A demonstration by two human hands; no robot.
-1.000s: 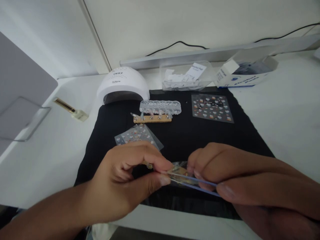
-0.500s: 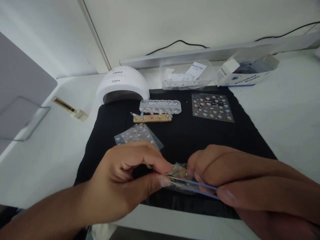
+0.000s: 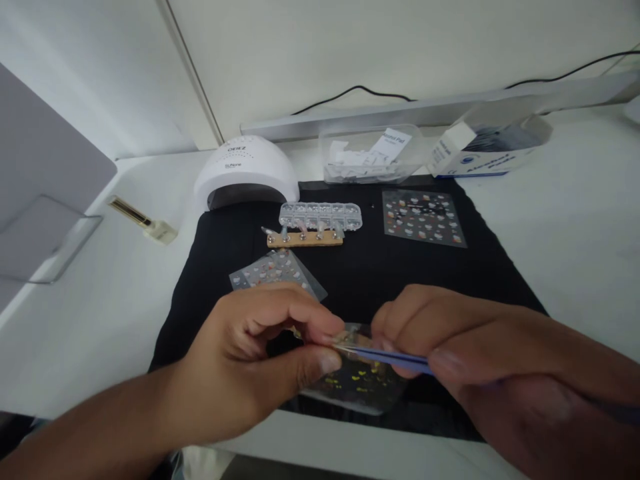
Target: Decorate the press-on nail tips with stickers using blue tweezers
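Your left hand (image 3: 250, 360) pinched on a small item too hidden to name, your right hand (image 3: 450, 347) gripping blue tweezers (image 3: 395, 359) pointing to 9 o'clock, tips over a clear sticker sheet (image 3: 360, 387) at the black mat's (image 3: 360, 273) 6 o'clock edge, nail lamp (image 3: 245, 170) at 11 o'clock

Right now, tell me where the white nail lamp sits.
In the head view, the white nail lamp sits far left, at the black mat's back corner, beside the clear bead organizer.
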